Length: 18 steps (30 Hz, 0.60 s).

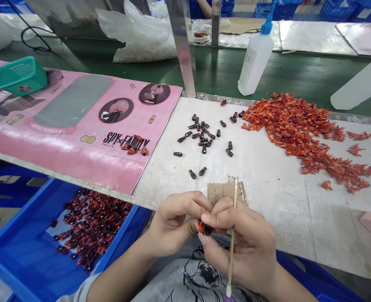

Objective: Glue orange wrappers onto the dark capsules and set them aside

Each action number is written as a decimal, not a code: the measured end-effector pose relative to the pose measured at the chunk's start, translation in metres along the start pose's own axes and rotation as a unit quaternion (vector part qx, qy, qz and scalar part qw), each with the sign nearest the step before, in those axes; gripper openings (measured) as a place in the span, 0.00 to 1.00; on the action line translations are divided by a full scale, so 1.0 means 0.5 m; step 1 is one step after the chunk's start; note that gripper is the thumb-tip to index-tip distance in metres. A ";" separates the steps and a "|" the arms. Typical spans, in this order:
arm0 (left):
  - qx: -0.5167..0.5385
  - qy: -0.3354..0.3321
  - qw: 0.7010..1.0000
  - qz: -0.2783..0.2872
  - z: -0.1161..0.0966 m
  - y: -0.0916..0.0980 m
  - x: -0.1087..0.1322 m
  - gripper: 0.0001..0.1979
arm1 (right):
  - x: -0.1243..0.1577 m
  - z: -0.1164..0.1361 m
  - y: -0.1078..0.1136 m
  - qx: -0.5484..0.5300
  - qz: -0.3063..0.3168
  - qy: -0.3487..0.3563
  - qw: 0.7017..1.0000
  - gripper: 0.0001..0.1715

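Note:
My left hand (179, 220) and my right hand (242, 235) meet at the table's front edge, both closed on one small black and orange plastic piece (205, 228). A thin stick (232, 243) with a purple lower end also sits in my right hand, pointing up between the fingers. Just beyond my hands lies a speckled piece of cardboard (225, 192). Past it, small black parts (203, 136) are scattered on the white tabletop. A large heap of orange spiky parts (294, 126) spreads to the right.
A blue crate (3, 256) at lower left holds many black-red pieces. On the pink mat (116, 174) are a few orange parts and a green basket (22, 75). A metal post (185, 54), white bottle (255, 63) and plastic bag (144, 40) stand behind.

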State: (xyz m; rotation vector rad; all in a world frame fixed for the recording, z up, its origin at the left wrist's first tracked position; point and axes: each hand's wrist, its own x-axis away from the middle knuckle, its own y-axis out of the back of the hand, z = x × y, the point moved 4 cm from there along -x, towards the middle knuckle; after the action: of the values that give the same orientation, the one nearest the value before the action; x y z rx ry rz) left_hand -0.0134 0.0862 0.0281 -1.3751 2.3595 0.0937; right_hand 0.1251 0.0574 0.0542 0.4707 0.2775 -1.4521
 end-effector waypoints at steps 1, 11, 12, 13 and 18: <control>-0.002 -0.004 1.000 0.001 -0.001 -0.001 0.001 0.04 | 0.000 0.001 0.000 -0.002 -0.002 0.002 1.000 0.13; -0.021 -0.009 1.000 0.010 -0.001 -0.008 -0.003 0.05 | 0.003 -0.004 0.002 -0.017 -0.006 -0.013 1.000 0.12; -0.020 -0.006 1.000 0.010 -0.001 -0.008 -0.003 0.06 | 0.003 -0.005 0.003 -0.015 -0.005 -0.013 1.000 0.12; -0.021 -0.001 1.000 0.010 -0.001 -0.008 -0.003 0.06 | 0.002 -0.007 0.003 -0.012 -0.002 -0.014 1.000 0.12; -0.131 0.046 0.990 -0.019 0.002 0.047 0.004 0.07 | -0.002 -0.026 0.012 0.034 0.051 -0.038 0.997 0.13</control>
State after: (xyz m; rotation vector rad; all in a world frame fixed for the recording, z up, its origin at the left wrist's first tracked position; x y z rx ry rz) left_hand -0.0338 0.0970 0.0229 -1.5760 2.4640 0.3473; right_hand 0.1322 0.0645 0.0442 0.4761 0.1422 -1.3796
